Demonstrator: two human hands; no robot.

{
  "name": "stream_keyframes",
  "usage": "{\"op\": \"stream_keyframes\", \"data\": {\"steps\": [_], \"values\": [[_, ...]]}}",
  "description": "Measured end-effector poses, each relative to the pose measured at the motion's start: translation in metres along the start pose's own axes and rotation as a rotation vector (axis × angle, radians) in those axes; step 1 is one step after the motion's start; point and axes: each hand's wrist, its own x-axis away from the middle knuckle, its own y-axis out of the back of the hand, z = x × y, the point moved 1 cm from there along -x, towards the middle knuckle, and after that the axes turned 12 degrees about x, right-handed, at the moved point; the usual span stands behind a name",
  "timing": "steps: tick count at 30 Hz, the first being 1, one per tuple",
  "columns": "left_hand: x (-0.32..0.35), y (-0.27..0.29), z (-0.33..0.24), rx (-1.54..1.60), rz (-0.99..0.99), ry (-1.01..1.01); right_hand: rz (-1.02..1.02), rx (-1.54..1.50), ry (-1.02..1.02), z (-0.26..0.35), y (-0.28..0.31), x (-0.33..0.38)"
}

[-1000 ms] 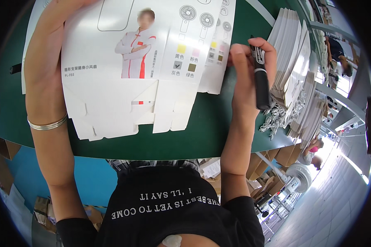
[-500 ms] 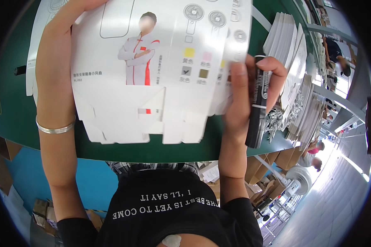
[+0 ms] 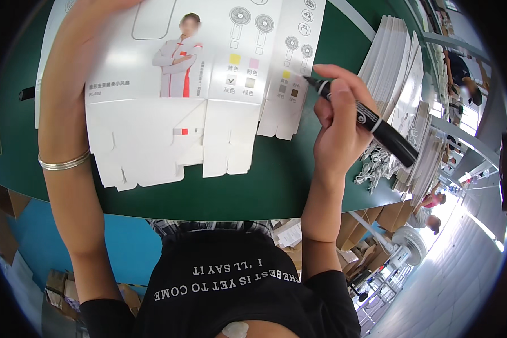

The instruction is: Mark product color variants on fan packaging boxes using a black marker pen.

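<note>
A flattened white printed box lies on the green table, its flaps toward me. It shows a figure in a white-and-red jacket, fan drawings and small colour squares, one bearing a tick. My right hand grips a black marker like a pen. Its bare dark tip points left, at or just above the colour squares on the box's narrow right panel; contact cannot be made out. My left hand is by the box's upper left part, its fingers cut off by the picture's top edge. A silver bangle circles that wrist.
Stacks of flat white boxes stand at the table's right, beside a heap of white cables. A short black cylinder lies at the left, next to another white sheet. Cartons and a white fan are below the table; people are farther right.
The box has shifted left and now lies flatter, its right panel spread out. My right hand has let go of its edge and swung the marker so the tip points at that panel.
</note>
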Motion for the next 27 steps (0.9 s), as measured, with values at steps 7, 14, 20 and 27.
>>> {"op": "stream_keyframes", "data": {"steps": [7, 14, 20, 27], "values": [[0.003, -0.013, -0.004, -0.012, 0.009, 0.055, 0.009, -0.091, -0.054, 0.000, -0.003, 0.008], [0.004, -0.016, -0.001, 0.071, -0.004, 0.042, 0.022, -0.012, -0.043, -0.001, -0.007, 0.005], [0.000, -0.010, -0.002, 0.155, 0.083, 0.049, 0.005, -0.003, 0.000, -0.003, -0.006, 0.005], [0.002, -0.009, -0.002, 0.034, 0.012, 0.071, -0.123, 0.321, 0.080, -0.014, -0.005, -0.006]]}}
